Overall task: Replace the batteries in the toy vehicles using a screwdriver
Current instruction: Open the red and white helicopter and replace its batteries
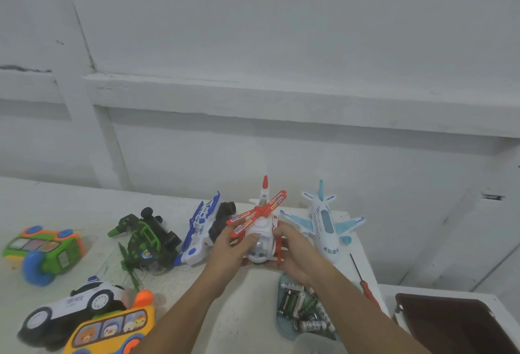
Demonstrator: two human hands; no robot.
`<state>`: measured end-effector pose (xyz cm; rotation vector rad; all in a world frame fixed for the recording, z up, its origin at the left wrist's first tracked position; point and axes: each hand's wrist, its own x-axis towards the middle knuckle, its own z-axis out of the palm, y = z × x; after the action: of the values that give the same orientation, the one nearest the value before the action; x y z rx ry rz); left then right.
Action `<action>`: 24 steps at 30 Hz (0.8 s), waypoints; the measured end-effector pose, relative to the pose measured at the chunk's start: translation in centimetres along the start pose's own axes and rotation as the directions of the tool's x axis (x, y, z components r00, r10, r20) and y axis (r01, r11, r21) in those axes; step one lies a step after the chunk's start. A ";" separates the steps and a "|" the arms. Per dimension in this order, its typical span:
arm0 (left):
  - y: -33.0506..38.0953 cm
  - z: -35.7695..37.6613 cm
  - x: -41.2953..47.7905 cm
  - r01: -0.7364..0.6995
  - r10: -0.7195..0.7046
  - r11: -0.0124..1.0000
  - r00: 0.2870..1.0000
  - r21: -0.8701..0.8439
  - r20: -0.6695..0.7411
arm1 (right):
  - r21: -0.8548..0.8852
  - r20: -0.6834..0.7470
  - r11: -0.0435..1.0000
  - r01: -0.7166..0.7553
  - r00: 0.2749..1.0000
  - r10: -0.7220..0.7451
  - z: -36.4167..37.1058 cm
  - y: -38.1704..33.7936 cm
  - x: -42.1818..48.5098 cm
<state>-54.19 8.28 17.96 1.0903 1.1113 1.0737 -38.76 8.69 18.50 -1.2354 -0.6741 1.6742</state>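
A red and white toy helicopter stands upright at the far middle of the table, nose toward me. My left hand grips its left side with the thumb on the clear cockpit. My right hand holds its right side by the red skid. A red-handled screwdriver lies on the table to the right, beside my right forearm. A pale blue tray near the front holds several batteries.
A light blue and white toy airplane stands right of the helicopter. Left of it lie a blue and white vehicle and a green helicopter. A green car, police car and yellow bus sit front left. A brown box is at right.
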 end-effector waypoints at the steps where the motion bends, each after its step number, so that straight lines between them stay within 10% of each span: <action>1: -0.3 0.1 0.4 0.005 -0.005 1.000 1.000 0.015 -0.002 | -0.003 -0.003 1.000 0.004 1.000 -0.004 -0.1 -0.1 0.2; 18: -2.3 1.3 3.4 0.018 -0.011 0.995 0.998 0.098 -0.065 | -0.071 -0.003 0.997 -0.021 1.000 0.021 -0.3 -0.5 3.5; 24: -2.0 1.4 2.8 0.077 -0.076 0.997 0.996 0.022 -0.051 | -0.404 -0.174 0.914 -0.034 0.984 -0.040 -0.4 -0.7 3.2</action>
<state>-52.23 10.62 15.77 1.0358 1.1990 1.0344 -38.38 11.80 17.62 -1.6538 -0.9422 1.4374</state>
